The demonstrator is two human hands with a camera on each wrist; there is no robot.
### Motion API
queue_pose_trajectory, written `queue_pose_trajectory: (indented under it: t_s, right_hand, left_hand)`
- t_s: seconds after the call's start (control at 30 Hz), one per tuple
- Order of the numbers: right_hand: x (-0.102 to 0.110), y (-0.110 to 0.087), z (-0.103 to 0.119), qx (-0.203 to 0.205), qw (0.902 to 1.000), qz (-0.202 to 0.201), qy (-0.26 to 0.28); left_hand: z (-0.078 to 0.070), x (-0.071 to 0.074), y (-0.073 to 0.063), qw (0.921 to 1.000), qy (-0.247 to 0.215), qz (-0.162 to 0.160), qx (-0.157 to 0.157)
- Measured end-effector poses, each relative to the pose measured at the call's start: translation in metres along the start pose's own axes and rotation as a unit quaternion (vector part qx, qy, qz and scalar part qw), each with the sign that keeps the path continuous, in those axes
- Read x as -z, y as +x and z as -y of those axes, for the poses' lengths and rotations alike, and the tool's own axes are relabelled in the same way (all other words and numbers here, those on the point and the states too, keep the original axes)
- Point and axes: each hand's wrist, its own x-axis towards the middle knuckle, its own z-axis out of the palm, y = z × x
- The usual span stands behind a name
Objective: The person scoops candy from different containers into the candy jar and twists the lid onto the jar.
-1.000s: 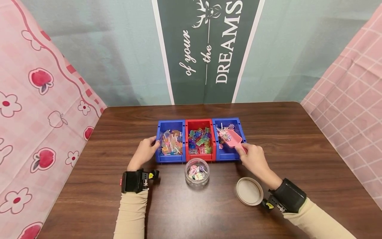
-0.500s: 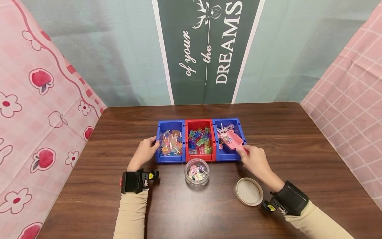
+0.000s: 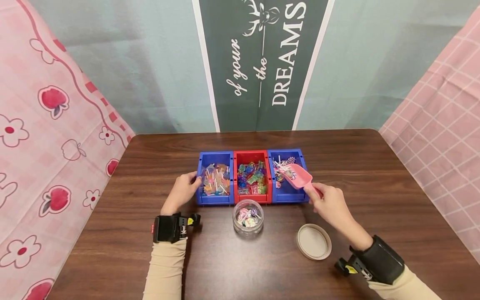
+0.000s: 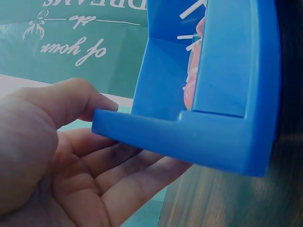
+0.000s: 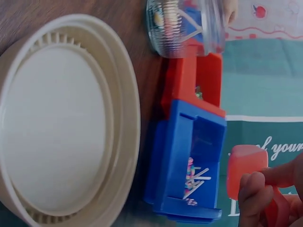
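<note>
My right hand (image 3: 330, 204) grips the handle of a pink scoop (image 3: 300, 177), its blade tilted above the right blue bin (image 3: 288, 196). Swirl lollipops (image 3: 281, 166) with white sticks lie in that bin, and some appear to be on the scoop's front. On the left, my left hand (image 3: 183, 189) holds the side wall of the other blue bin (image 4: 222, 85), thumb at the rim and fingers along the outside. Wrapped lollipops (image 3: 216, 179) fill this bin. Between the two stands a red bin (image 3: 252, 156) of wrapped candies (image 3: 252, 177).
A clear jar (image 3: 247, 231) with several swirl lollipops stands in front of the red bin. To its right a round cream lid (image 3: 313, 241) lies with its inner side up on the brown table (image 3: 225, 275). Fabric backdrops surround the table.
My right hand has drawn the scoop slightly right and toward me, higher over the right blue bin. The left hand keeps its hold on the left bin.
</note>
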Motion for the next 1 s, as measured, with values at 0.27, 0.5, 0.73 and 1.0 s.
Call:
queue_pose_trajectory:
  t_s: [0.27, 0.5, 0.73, 1.0]
  right_hand:
    - [0.005, -0.006, 0.01, 0.049, 0.9965, -0.017, -0.066]
    - [0.012, -0.014, 0.018, 0.084, 0.9933, 0.024, -0.075]
    - [0.013, -0.02, 0.022, 0.132, 0.9859, 0.083, -0.06]
    - [0.012, -0.024, 0.027, 0.151, 0.9756, 0.154, -0.044]
  left_hand:
    - [0.002, 0.001, 0.0, 0.9999, -0.01, 0.003, 0.006]
    - [0.001, 0.0, -0.001, 0.9999, -0.017, 0.002, 0.004]
    - [-0.001, 0.0, -0.001, 0.9999, -0.015, -0.004, -0.001]
    - [0.0, 0.0, 0.001, 0.9999, -0.012, -0.004, 0.002]
